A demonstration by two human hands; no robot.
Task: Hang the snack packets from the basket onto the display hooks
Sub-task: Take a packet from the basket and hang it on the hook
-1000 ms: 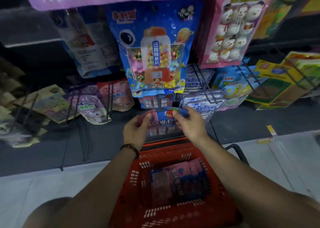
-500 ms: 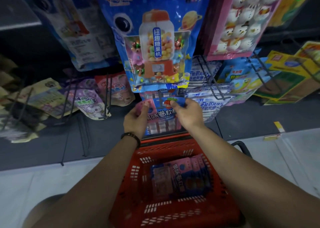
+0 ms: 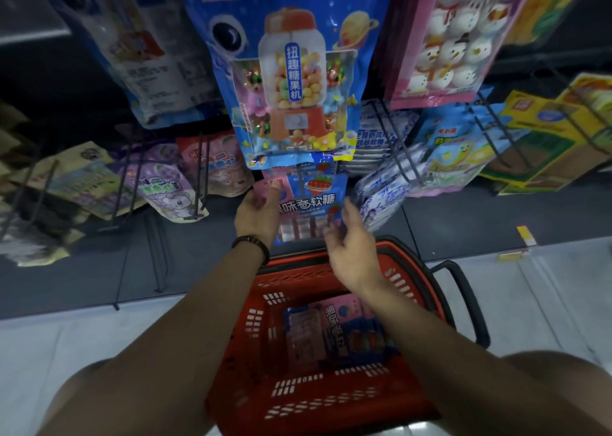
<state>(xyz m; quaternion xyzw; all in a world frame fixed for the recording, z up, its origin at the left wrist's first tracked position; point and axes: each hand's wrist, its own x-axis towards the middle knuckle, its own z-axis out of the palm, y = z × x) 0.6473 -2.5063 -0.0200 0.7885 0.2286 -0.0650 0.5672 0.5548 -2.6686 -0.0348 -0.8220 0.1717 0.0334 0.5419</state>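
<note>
We see two bare forearms point(image 3: 185, 336). A dark, narrow bracelet point(image 3: 250, 242), possibly beaded, though blur hides its detail, circles the wrist behind the left hand point(image 3: 258, 213).

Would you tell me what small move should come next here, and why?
Probably lower the right hand into the red basket for the next packet: it is open and holds nothing, while the left hand alone pinches the blue and pink packet, which already seems hung.

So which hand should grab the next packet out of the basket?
Probably right. The right hand is empty and hangs just over the red basket, while the left hand pinches the blue packet at the hook.
</note>
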